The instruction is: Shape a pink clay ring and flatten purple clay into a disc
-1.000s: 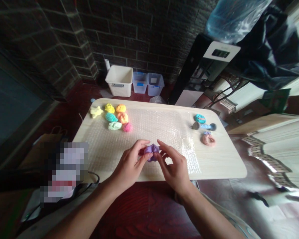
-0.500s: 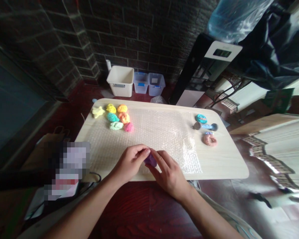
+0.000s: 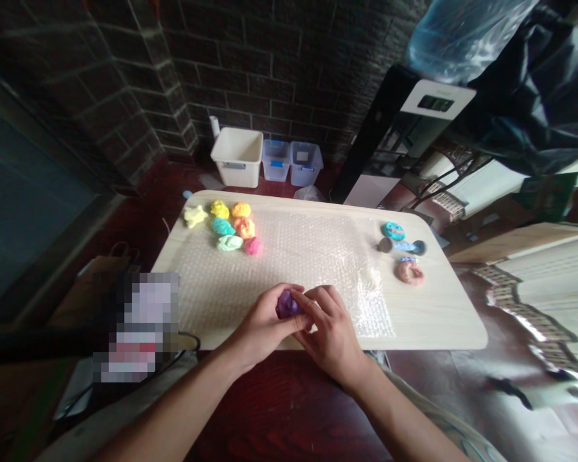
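Observation:
A lump of purple clay [image 3: 288,305] is held between my two hands, above the near edge of the table. My left hand [image 3: 264,319] curls around its left side, with the thumb across the front. The fingers of my right hand [image 3: 326,324] press on the clay from the right, and they partly cover it. Beneath my hands lies a sheet of bubble wrap [image 3: 313,256]. Toward the back left sit several coloured clay lumps, among them a pink lump [image 3: 253,246], a pale green lump [image 3: 230,242] and an orange lump [image 3: 244,228].
On the table's [image 3: 443,314] right side lie a teal clay disc [image 3: 394,231], a blue-and-grey dumbbell shape [image 3: 402,246] and a pinkish clay ring [image 3: 411,273]. Beyond the far edge, a white bin [image 3: 237,168] and two clear boxes stand on the floor, near a water dispenser [image 3: 376,154].
The purple clay has turned and shows more of its surface. My left hand now wraps around it, its thumb lower in front; my right fingers have shifted over it. The view has moved slightly.

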Tool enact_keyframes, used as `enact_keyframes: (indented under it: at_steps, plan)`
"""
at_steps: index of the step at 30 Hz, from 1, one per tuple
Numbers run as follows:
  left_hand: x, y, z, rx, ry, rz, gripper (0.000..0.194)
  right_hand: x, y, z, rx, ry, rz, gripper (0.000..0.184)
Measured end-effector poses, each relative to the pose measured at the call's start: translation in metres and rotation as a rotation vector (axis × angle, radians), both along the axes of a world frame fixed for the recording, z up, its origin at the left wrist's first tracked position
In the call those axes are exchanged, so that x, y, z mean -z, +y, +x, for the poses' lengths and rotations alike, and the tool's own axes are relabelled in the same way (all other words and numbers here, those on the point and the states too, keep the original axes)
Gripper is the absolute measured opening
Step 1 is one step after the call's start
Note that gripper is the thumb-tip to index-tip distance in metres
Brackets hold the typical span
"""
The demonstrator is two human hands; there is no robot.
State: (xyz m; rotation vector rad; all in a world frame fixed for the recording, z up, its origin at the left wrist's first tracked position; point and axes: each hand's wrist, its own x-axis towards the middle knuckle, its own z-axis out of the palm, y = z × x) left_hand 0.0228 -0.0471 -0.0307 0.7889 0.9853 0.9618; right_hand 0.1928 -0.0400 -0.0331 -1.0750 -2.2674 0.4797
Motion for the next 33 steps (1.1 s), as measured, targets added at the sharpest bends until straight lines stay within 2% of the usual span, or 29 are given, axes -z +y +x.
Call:
enact_keyframes:
  at_steps: [5, 10, 13, 21, 27, 31, 33]
  plan:
    - [-0.007, 0.001, -0.004, 0.066, -0.036, -0.08, 0.046, -0.009, 0.0, 0.002, -0.062, -0.023, -0.058, 0.072]
    - [-0.001, 0.0, 0.0, 0.034, 0.171, 0.058, 0.006, -0.005, 0.001, 0.005, -0.115, 0.048, -0.145, 0.088]
    - [0.001, 0.002, 0.0, 0.008, 0.265, 0.123, 0.016, -0.006, 0.002, 0.007, -0.096, 0.124, -0.191, 0.084]
    - [-0.003, 0.005, -0.004, -0.143, 0.183, -0.014, 0.046, -0.009, -0.002, 0.002, -0.059, 0.225, -0.215, 0.064]
    - [-0.009, 0.008, -0.005, -0.219, 0.068, -0.061, 0.053, -0.011, -0.002, 0.0, -0.008, 0.265, -0.199, 0.054]
    - [-0.013, 0.01, -0.003, -0.297, -0.033, -0.136, 0.051, -0.014, -0.007, -0.003, -0.068, 0.253, -0.101, 0.061]
    - [-0.014, 0.009, 0.0, -0.277, -0.155, -0.219, 0.047, -0.013, -0.008, -0.005, -0.105, 0.224, -0.042, 0.066]
